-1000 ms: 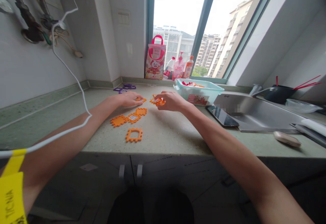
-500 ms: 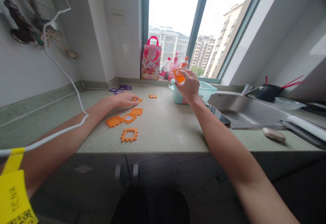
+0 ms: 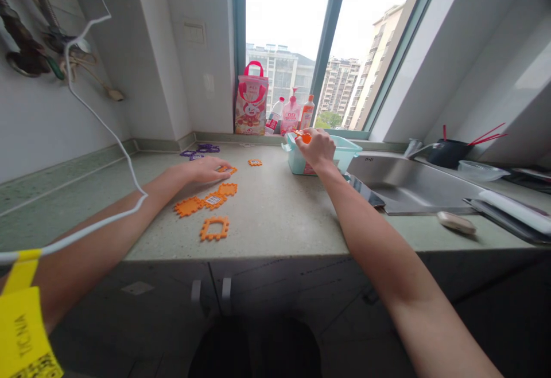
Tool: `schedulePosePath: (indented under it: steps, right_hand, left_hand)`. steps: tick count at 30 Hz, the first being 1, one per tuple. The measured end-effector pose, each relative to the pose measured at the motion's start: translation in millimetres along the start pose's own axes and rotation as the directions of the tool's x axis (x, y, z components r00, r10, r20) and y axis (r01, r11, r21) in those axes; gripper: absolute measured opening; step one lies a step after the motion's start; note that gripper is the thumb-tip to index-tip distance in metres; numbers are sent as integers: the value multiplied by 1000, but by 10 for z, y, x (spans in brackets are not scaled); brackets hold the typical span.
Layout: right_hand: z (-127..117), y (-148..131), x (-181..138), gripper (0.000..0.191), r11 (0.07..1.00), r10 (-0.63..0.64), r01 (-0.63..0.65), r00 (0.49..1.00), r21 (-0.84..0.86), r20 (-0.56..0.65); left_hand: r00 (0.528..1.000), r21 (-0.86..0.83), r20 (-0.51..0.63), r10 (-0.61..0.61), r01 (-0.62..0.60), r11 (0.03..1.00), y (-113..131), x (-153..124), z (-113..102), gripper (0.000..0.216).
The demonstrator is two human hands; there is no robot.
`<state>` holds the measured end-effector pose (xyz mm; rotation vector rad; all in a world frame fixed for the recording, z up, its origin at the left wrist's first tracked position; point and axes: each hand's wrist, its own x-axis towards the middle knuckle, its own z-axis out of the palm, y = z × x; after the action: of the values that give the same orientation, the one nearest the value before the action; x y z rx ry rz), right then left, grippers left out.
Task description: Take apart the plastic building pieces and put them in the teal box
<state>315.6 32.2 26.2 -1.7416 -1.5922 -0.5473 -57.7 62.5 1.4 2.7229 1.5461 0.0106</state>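
Observation:
My right hand (image 3: 317,147) is over the light blue plastic box (image 3: 344,151), fingers pinched on an orange puzzle piece (image 3: 303,136) at the box's left rim. My left hand (image 3: 209,169) lies flat on the counter with its fingers resting on an orange piece (image 3: 227,169). A row of joined orange pieces (image 3: 205,200) lies just in front of it, and an orange frame piece (image 3: 214,228) lies nearer the counter's edge. One small orange piece (image 3: 255,162) lies alone between my hands.
Purple pieces (image 3: 201,149) lie at the back left. A pink bag (image 3: 251,106) and bottles (image 3: 291,116) stand on the sill. A phone (image 3: 365,189) lies beside the steel sink (image 3: 408,186). A white cable (image 3: 101,120) hangs at the left.
My right hand lifted an orange piece off the counter, swung it right and lowered it to the blue box. My left hand stayed on its piece.

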Motion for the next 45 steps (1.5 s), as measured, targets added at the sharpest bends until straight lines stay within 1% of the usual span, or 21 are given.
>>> schedulePosePath:
  steps: [9,13,16,18,20,23,26,29,31,33,35,37,40,42,43,45]
  right_hand:
    - [-8,-28,-2,45,1000,15,-14,999,-14,33]
    - [16,-27,0,45,1000,17,-17,1000,-10,11]
    - [40,-26,5,43,1000,0,0,1000,8,-23]
    - [42,-40,2,40,998,-53,55,996,32,-72]
    - [30,-76,-11,38,987,-143,151,981,50,-128]
    - [-7,-175,-56,37,938,-324,340,929,70,-178]
    - [-33,-290,-110,37,855,-484,507,855,111,-185]
    - [-16,-381,-151,34,774,-577,601,799,200,-169]
    - [25,-429,-179,30,726,-619,627,775,282,-132]
    - [80,-482,-221,28,690,-650,621,758,371,-59]
    - [135,-552,-287,27,673,-672,584,740,453,43]
    - [173,-637,-369,31,664,-692,533,703,525,161]
    - [178,-762,-482,49,696,-687,424,628,579,366]
    - [158,-815,-521,53,736,-659,360,578,573,482]
    - [147,-828,-527,52,745,-651,345,558,570,514]
    - [132,-826,-512,44,737,-662,344,539,582,520]
  left_hand:
    - [1000,6,3,1,-1,1000,6,-4,-4,78]
    - [1000,6,14,-6,6,1000,13,-2,-11,80]
    - [1000,-52,28,-5,7,999,8,-18,-37,85]
    - [998,-72,57,4,0,997,-6,-38,-66,91]
    - [996,-45,88,11,-7,999,-20,-57,-95,102]
    - [994,-11,110,12,-11,1000,-18,-65,-115,113]
    - [997,-7,77,-16,17,1000,42,-41,-86,107]
    - [998,13,-25,-59,59,998,163,1,-10,92]
    - [992,29,-106,-73,76,997,268,23,43,81]
    - [984,30,-160,-77,83,996,375,30,75,73]
    - [983,10,-172,-59,62,998,466,24,77,70]
    - [988,-21,-157,18,-21,1000,521,16,60,67]
    - [978,-63,-121,173,-181,981,515,25,42,59]
    - [973,-70,-105,208,-216,974,461,49,51,54]
    - [973,-68,-102,208,-215,974,427,63,62,52]
    - [973,-60,-105,207,-214,975,356,88,83,50]
